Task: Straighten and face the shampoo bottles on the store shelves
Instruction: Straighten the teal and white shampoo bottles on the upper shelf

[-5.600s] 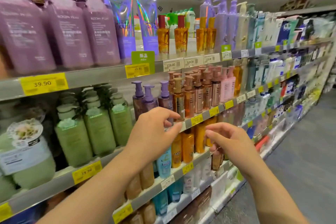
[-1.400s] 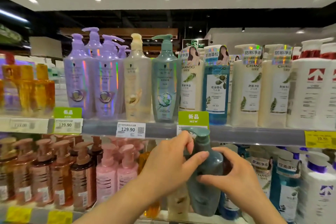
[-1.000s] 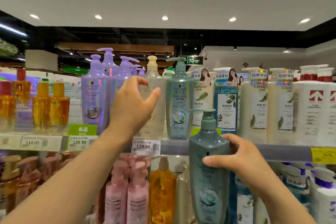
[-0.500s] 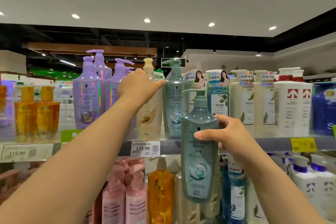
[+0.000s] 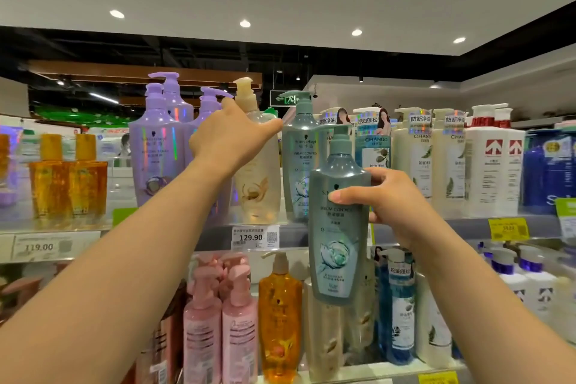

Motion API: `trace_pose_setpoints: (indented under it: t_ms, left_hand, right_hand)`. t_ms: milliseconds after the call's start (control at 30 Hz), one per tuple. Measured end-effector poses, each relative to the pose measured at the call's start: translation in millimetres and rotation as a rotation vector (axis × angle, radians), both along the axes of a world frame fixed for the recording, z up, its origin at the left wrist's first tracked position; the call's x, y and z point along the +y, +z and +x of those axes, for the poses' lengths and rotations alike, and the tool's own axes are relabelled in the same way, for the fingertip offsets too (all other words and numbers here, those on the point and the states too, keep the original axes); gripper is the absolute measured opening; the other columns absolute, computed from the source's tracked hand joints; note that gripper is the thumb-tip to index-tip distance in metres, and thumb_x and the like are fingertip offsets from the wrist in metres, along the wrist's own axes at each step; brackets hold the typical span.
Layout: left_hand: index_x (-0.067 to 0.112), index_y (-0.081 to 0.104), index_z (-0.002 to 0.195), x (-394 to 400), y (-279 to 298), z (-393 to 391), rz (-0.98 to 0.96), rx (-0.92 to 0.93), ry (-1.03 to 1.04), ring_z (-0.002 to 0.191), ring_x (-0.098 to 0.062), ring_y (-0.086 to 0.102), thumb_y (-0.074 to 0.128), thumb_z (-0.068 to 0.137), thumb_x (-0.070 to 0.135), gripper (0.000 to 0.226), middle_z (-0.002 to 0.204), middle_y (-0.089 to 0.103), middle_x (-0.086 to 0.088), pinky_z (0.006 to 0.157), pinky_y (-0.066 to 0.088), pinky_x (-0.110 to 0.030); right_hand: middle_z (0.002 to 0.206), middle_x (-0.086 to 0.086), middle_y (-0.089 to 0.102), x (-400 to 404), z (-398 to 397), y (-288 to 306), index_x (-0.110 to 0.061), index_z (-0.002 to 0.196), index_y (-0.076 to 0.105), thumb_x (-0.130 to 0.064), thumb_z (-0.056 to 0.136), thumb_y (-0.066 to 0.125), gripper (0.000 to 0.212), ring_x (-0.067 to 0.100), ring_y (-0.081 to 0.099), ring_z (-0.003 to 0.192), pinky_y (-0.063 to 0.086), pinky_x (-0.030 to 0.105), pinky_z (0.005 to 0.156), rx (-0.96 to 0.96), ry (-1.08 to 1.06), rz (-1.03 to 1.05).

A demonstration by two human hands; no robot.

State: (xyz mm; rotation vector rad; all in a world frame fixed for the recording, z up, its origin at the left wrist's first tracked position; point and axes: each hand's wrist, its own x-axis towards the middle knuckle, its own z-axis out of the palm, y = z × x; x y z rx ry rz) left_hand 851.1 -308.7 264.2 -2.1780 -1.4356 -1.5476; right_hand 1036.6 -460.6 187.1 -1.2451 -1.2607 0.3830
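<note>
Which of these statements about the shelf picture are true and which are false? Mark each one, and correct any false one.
1. The right hand holds a grey-green pump bottle in the air in front of the shelves. True.
2. The left hand grips a purple bottle. False: it is on the cream bottle on the upper shelf.
3. A matching grey-green bottle stands on the upper shelf, right of the cream one. True.
4. The price tag below the cream bottle reads 39.90. False: it reads 129.90.
5. The pink bottles stand on the upper shelf. False: they stand on the shelf below.
</note>
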Motion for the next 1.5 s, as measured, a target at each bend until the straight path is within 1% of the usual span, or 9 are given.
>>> trace_pose_setpoints:
  t_ms: [67, 167, 467, 667, 867, 1000, 1167, 1333, 1500]
  left_hand:
    - [0.013, 0.042, 0.127, -3, -5, -3, 0.023, -0.026, -0.027, 0.094, -0.027, 0.058, 0.042, 0.061, 0.094, 0.104, 0.105, 0.058, -0.004, 0.077, 0.053, -0.043]
    - [0.013, 0.040, 0.131, -3, -7, -8, 0.010, -0.072, -0.106, 0.100, -0.028, 0.060, 0.054, 0.066, 0.083, 0.096, 0.109, 0.061, -0.005, 0.080, 0.054, -0.043]
    - [0.015, 0.043, 0.123, -5, -8, -45, 0.059, -0.286, -0.221, 0.089, -0.024, 0.055, 0.066, 0.068, 0.059, 0.073, 0.098, 0.057, 0.000, 0.073, 0.045, -0.035]
    - [0.024, 0.048, 0.116, -13, 3, -81, 0.095, -0.377, -0.321, 0.091, -0.019, 0.056, 0.063, 0.070, 0.052, 0.056, 0.098, 0.059, 0.005, 0.075, 0.043, -0.034]
    - [0.030, 0.053, 0.087, -17, -10, -89, -0.043, -0.296, -0.497, 0.075, -0.010, 0.058, 0.060, 0.060, 0.049, 0.034, 0.081, 0.060, 0.012, 0.064, 0.045, -0.033]
    - [0.033, 0.052, 0.089, -18, -30, -84, -0.129, -0.224, -0.559, 0.074, -0.013, 0.061, 0.063, 0.057, 0.050, 0.038, 0.082, 0.063, 0.012, 0.061, 0.048, -0.037]
    - [0.034, 0.054, 0.098, -15, -46, -82, -0.158, -0.164, -0.547, 0.088, -0.013, 0.063, 0.060, 0.057, 0.054, 0.046, 0.092, 0.064, 0.011, 0.080, 0.054, -0.041]
    - [0.034, 0.054, 0.096, -11, -52, -86, -0.174, -0.174, -0.560, 0.090, -0.016, 0.063, 0.061, 0.059, 0.053, 0.042, 0.093, 0.065, 0.010, 0.080, 0.054, -0.042]
    - [0.033, 0.052, 0.088, -7, -58, -88, -0.181, -0.163, -0.543, 0.086, -0.017, 0.062, 0.060, 0.060, 0.052, 0.035, 0.088, 0.063, 0.007, 0.079, 0.053, -0.044]
  right_hand:
    - [0.090, -0.003, 0.078, 3, -4, 2, -0.012, 0.101, 0.072, -0.017, 0.068, 0.088, 0.037, 0.011, 0.075, 0.081, 0.058, 0.027, 0.065, -0.007, -0.003, 0.003]
    - [0.092, -0.002, 0.078, 6, -8, 5, -0.012, 0.101, 0.072, -0.018, 0.067, 0.088, 0.038, 0.014, 0.076, 0.084, 0.059, 0.034, 0.072, -0.020, -0.005, 0.004]
    - [0.085, -0.007, 0.078, 12, -22, 28, -0.014, 0.099, 0.071, -0.020, 0.068, 0.088, 0.036, 0.003, 0.073, 0.073, 0.051, 0.016, 0.052, -0.083, 0.008, 0.063]
    - [0.094, -0.005, 0.078, 38, -40, 59, -0.018, 0.102, 0.072, -0.025, 0.066, 0.089, 0.041, 0.013, 0.074, 0.089, 0.058, 0.040, 0.081, -0.177, -0.007, 0.114]
    - [0.099, 0.000, 0.077, 72, -57, 81, -0.017, 0.105, 0.070, -0.025, 0.063, 0.092, 0.048, 0.017, 0.074, 0.092, 0.060, 0.044, 0.085, -0.236, 0.004, 0.223]
    - [0.095, -0.002, 0.077, 95, -67, 82, -0.016, 0.103, 0.070, -0.030, 0.059, 0.094, 0.052, 0.016, 0.074, 0.088, 0.061, 0.044, 0.084, -0.299, -0.030, 0.223]
    - [0.094, -0.002, 0.077, 114, -72, 84, -0.016, 0.100, 0.070, -0.035, 0.052, 0.094, 0.056, 0.019, 0.074, 0.089, 0.060, 0.047, 0.084, -0.305, -0.029, 0.200]
    - [0.093, 0.003, 0.077, 124, -74, 81, -0.015, 0.101, 0.071, -0.036, 0.050, 0.094, 0.060, 0.022, 0.075, 0.086, 0.061, 0.047, 0.081, -0.372, -0.030, 0.083]
    - [0.125, 0.002, 0.058, 124, -74, 86, -0.022, 0.132, 0.048, -0.038, 0.064, 0.091, 0.082, 0.024, 0.066, 0.101, 0.059, 0.048, 0.084, -0.481, -0.146, -0.011]
